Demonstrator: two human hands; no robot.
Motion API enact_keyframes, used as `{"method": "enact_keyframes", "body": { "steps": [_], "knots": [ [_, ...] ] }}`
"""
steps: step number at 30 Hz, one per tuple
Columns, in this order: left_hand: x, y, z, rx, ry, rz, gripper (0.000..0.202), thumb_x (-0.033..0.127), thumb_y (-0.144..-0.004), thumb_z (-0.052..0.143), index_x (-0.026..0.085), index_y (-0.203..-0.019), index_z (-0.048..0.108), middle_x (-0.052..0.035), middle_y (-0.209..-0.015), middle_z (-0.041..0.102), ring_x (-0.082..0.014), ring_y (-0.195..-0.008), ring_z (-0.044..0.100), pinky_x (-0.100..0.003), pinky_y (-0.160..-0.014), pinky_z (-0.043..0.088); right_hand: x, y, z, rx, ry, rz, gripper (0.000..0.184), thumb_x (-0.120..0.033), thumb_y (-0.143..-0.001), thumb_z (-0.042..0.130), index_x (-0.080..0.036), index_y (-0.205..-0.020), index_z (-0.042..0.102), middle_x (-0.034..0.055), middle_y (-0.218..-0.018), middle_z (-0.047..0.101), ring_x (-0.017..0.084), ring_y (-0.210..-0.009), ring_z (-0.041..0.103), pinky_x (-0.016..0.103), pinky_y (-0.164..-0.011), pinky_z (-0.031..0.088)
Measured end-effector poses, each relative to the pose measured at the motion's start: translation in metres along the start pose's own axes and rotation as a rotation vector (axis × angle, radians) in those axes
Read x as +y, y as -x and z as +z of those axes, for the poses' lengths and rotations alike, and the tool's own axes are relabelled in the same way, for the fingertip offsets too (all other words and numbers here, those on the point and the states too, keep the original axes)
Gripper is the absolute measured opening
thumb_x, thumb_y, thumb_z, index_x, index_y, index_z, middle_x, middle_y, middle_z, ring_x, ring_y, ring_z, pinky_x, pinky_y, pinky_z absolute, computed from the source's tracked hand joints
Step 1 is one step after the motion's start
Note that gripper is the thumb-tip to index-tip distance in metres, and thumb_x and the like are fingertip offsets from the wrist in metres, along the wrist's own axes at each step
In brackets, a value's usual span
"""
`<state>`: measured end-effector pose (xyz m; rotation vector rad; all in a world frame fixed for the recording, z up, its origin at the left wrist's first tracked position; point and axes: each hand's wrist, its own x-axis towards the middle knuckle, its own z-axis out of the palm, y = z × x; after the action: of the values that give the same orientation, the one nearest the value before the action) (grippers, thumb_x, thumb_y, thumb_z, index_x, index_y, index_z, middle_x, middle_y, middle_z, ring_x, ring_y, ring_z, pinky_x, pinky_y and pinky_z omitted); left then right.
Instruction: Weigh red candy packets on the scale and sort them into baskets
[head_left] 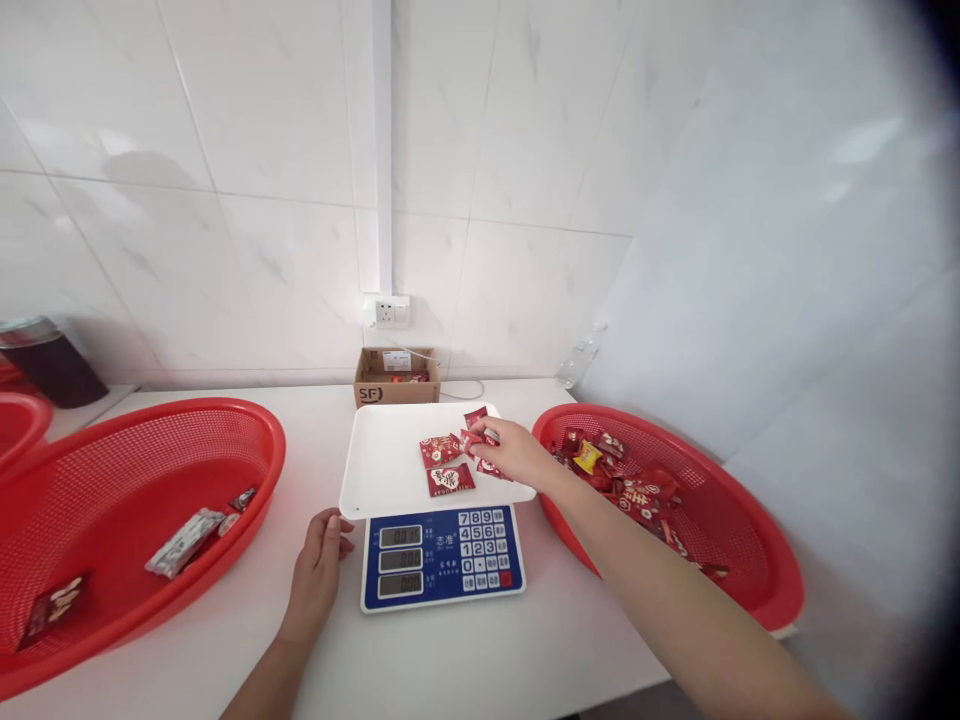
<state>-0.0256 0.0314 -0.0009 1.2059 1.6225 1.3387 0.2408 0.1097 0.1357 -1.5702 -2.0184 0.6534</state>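
Observation:
A digital scale (pixel 444 558) with a blue keypad panel stands on the table, and a white weighing pan (pixel 386 450) sits on top of it. Several red candy packets lie on the pan's right half, among them a red packet with white print (pixel 451 481) near the front. My right hand (pixel 511 450) reaches over the pan from the right, its fingertips pinched on a small red candy packet (pixel 469 440). Beside the scale's left edge, my left hand (pixel 321 560) is loosely curled near the pan's front left corner, with nothing visible in it.
A red basket (pixel 780 590) with many wrapped candies stands right of the scale. At left, another red basket (pixel 255 425) holds a few packets. Behind the pan are a small cardboard box (pixel 367 390) and a wall socket (pixel 390 312). A clear bottle (pixel 579 360) leans against the wall.

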Motion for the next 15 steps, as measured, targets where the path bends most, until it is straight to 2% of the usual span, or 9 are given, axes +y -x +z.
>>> {"method": "enact_keyframes", "body": {
  "steps": [4,9,12,15],
  "knots": [
    [0.002,0.0,0.0,-0.012,-0.01,0.013,0.04,0.058,-0.08,0.036,0.023,-0.092,0.05,-0.001,-0.084,0.057,-0.0162,-0.07,0.055,-0.033,-0.07,0.048,-0.015,-0.004,0.002,-0.018,0.049,-0.091,0.013,-0.028,-0.075,0.054,-0.023,-0.085,0.061,-0.0017,-0.085,0.063,0.013,-0.072,0.055,0.023,-0.065,0.039],
    [0.006,0.002,0.0,-0.001,-0.008,0.014,0.041,0.058,-0.079,0.036,0.022,-0.092,0.05,-0.0015,-0.083,0.057,-0.0169,-0.069,0.055,-0.034,-0.069,0.048,-0.036,-0.012,0.022,-0.063,0.121,-0.159,0.009,-0.025,-0.073,0.059,-0.022,-0.08,0.063,0.0018,-0.091,0.062,0.016,-0.081,0.056,0.024,-0.066,0.037],
    [0.008,0.002,0.0,0.011,0.011,0.007,0.041,0.058,-0.079,0.037,0.022,-0.093,0.05,-0.0016,-0.083,0.057,-0.0165,-0.067,0.055,-0.034,-0.068,0.049,-0.038,-0.017,0.026,-0.063,0.158,-0.152,0.008,-0.023,-0.074,0.056,-0.022,-0.078,0.063,0.0033,-0.09,0.062,0.016,-0.077,0.056,0.024,-0.063,0.036],
    [0.007,0.003,0.0,0.013,0.024,0.006,0.041,0.058,-0.079,0.037,0.022,-0.093,0.05,-0.0016,-0.082,0.057,-0.0165,-0.067,0.055,-0.033,-0.067,0.049,-0.032,-0.018,0.019,-0.06,0.171,-0.157,0.01,-0.021,-0.076,0.053,-0.021,-0.08,0.062,0.0033,-0.089,0.062,0.015,-0.075,0.056,0.024,-0.064,0.037]
  ]
}}
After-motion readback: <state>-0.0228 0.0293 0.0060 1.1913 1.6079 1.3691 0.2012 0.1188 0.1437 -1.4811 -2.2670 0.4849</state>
